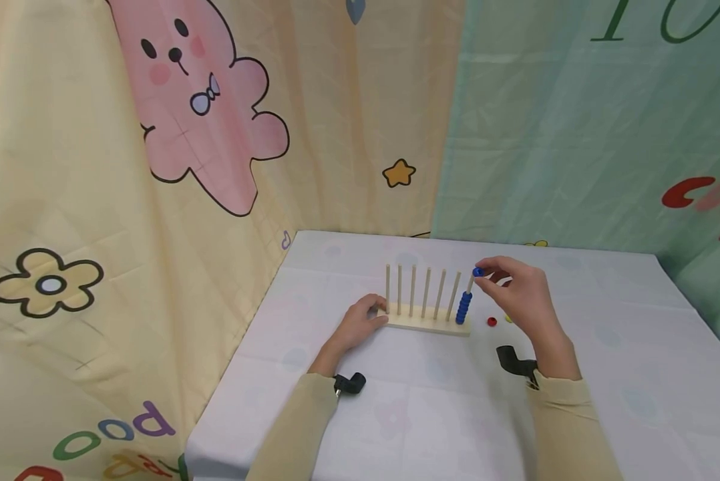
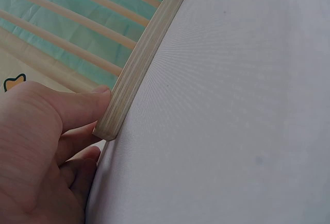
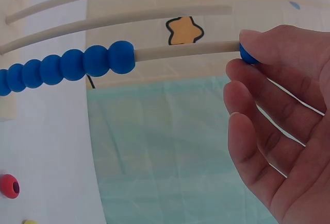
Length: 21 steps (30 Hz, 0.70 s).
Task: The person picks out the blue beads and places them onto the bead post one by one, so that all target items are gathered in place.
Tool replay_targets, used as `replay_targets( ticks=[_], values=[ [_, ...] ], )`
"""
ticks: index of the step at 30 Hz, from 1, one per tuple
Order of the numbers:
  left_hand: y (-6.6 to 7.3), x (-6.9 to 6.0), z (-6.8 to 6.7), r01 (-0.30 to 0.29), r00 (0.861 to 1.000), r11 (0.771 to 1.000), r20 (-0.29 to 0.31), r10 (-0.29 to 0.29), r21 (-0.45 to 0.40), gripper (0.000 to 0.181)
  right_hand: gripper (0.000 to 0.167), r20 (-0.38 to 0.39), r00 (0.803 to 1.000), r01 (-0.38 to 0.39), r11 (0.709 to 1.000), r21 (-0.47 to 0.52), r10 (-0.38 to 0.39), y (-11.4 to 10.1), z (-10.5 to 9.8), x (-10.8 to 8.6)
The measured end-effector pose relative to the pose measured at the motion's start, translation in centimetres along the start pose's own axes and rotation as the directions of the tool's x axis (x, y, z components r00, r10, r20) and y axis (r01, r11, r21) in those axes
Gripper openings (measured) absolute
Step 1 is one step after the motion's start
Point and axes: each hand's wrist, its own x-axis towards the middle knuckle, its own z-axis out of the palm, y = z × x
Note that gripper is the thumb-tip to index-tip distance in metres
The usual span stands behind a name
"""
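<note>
A wooden peg rack (image 1: 423,325) with several upright pegs stands on the table. Its rightmost peg carries a stack of blue beads (image 1: 463,308). With thumb and index finger my right hand (image 1: 519,294) pinches one more blue bead (image 3: 248,55) at that peg's top end; the fingers hide most of this bead, and the other fingers are bent below. At the rack's left end, my left hand (image 1: 356,326) grips the base board (image 2: 135,74) between thumb and fingers.
A red bead (image 1: 491,322) and a yellow bead (image 1: 507,318) lie on the white tablecloth (image 1: 420,401), right of the rack. Printed curtains (image 1: 336,120) hang behind and left of the table. A black wrist mount (image 1: 516,362) sits on the right forearm.
</note>
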Motion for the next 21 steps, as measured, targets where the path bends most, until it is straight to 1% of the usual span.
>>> replay_targets(
  ticks=[11, 16, 21],
  values=[
    [-0.4, 0.1, 0.12, 0.011, 1.0, 1.0, 0.004, -0.011, 0.0, 0.019, 0.023, 0.007, 1.0, -0.005, 1.0, 0.003, 0.005, 0.0, 0.26, 0.32],
    [-0.38, 0.01, 0.15, 0.017, 1.0, 1.0, 0.006, -0.017, 0.003, 0.019, 0.023, 0.017, 1.0, -0.01, 1.0, -0.01, 0.01, 0.04, 0.41, 0.42],
    [-0.31, 0.01, 0.15, 0.011, 1.0, 1.0, 0.002, -0.011, 0.006, 0.019, 0.023, 0.022, 1.0, -0.009, 1.0, -0.011, 0.009, 0.07, 0.48, 0.49]
  ],
)
